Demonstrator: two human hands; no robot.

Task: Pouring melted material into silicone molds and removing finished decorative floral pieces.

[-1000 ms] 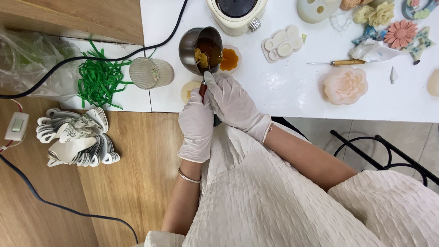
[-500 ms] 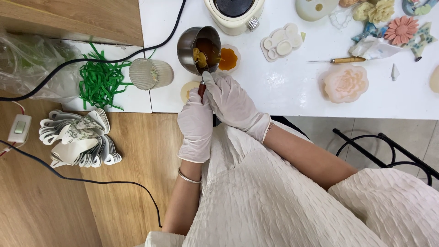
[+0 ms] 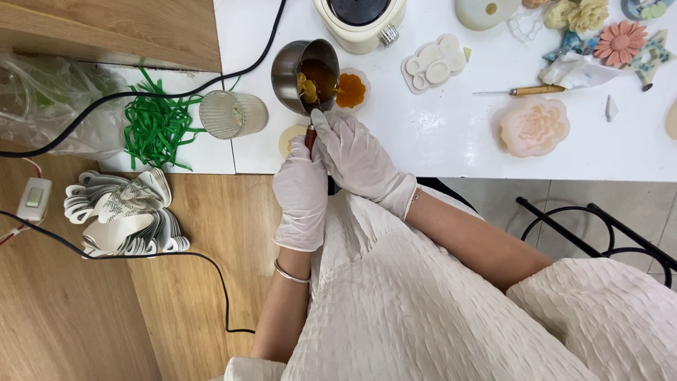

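Note:
A small steel pot (image 3: 289, 65) stands on the white table (image 3: 451, 152), holding amber liquid and yellow lumps. Its reddish wooden handle (image 3: 310, 135) points toward me. My left hand (image 3: 301, 197), in a white glove, is closed around that handle. My right hand (image 3: 358, 156), also gloved, lies just right of the handle, its fingers bunched and reaching to the pot's near rim. Whether it pinches a thin tool dipping into the pot is hidden.
Behind the pot stands a cream electric heater (image 3: 361, 20). An orange-filled mould (image 3: 350, 90), a white mould (image 3: 434, 63), a pink flower casting (image 3: 534, 127) and a thin-bladed tool (image 3: 518, 90) lie right. A ribbed glass (image 3: 233, 113), green strips (image 3: 155, 127) and black cables lie left.
Both hands stay at the pot with hardly any movement. The black cable on the wooden floor at the left has shifted.

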